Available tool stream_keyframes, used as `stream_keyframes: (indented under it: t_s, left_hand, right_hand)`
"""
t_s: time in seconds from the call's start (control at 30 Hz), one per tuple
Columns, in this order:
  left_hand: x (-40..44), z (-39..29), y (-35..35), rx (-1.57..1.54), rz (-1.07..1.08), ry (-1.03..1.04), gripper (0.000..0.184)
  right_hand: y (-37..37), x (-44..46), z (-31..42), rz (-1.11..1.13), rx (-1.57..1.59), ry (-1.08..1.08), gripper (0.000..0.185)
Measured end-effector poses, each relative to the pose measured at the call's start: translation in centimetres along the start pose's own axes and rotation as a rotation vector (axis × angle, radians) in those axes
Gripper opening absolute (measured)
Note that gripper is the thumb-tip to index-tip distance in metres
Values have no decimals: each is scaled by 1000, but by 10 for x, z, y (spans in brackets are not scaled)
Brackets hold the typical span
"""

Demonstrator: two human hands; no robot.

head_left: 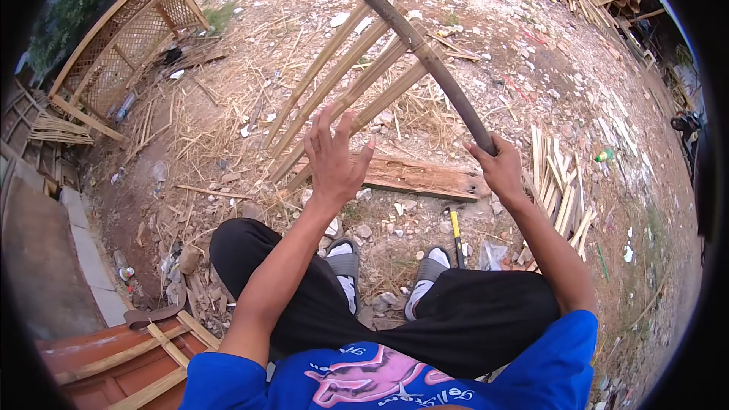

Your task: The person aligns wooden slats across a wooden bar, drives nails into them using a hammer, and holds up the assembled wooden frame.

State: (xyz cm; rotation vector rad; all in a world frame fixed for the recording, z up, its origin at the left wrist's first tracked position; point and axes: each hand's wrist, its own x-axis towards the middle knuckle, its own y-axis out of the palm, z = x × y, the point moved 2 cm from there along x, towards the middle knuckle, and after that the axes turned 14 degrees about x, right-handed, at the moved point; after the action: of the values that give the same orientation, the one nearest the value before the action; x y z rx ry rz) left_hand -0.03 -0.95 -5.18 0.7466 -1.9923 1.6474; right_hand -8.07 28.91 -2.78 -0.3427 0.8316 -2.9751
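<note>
A frame of several bamboo slats [327,85] joined to a dark, rounded pole [453,91] is tilted up in front of me. My right hand [497,167] is closed around the pole's near end. My left hand [334,159] is open, fingers apart, over the lower part of the slats; whether it touches them I cannot tell. Beneath the frame a thick, weathered wooden plank [421,176] lies on the ground. A hammer with a yellow and black handle [456,231] rests between the plank and my right foot; its head is hard to make out.
Light bamboo strips [562,190] are piled at the right. A lattice wooden panel [125,49] stands at the back left. Near left are a reddish wooden panel [102,364] and a concrete edge [83,235]. Stones, straw and scraps litter the ground. A green bottle [604,156] lies at the right.
</note>
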Motion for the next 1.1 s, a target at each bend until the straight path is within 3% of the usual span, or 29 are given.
stream_keyframes:
  t_s: [0.07, 0.23, 0.43, 0.67, 0.77, 1.1]
  left_hand:
    - [7, 4, -6, -150, -54, -17, 58]
    - [11, -4, -27, -681, -53, -227, 51]
    - [-3, -18, -32, -1148, -188, -201, 68]
    - [-6, -14, -19, -1162, -264, -210, 79]
    - [-3, -14, -22, -1184, -400, -238, 80]
    - [7, -8, -30, -1056, -503, -359, 67]
  right_hand:
    - [8, -5, 12, 1, 0, -87, 33]
    - [15, -9, 32, -13, -69, -598, 13]
    - [-3, -6, 43, -56, -172, -824, 23]
    - [-4, -14, 56, -88, -226, -919, 25]
    - [2, -15, 54, -45, -176, -879, 25]
    - [31, -25, 44, 59, -22, -726, 16]
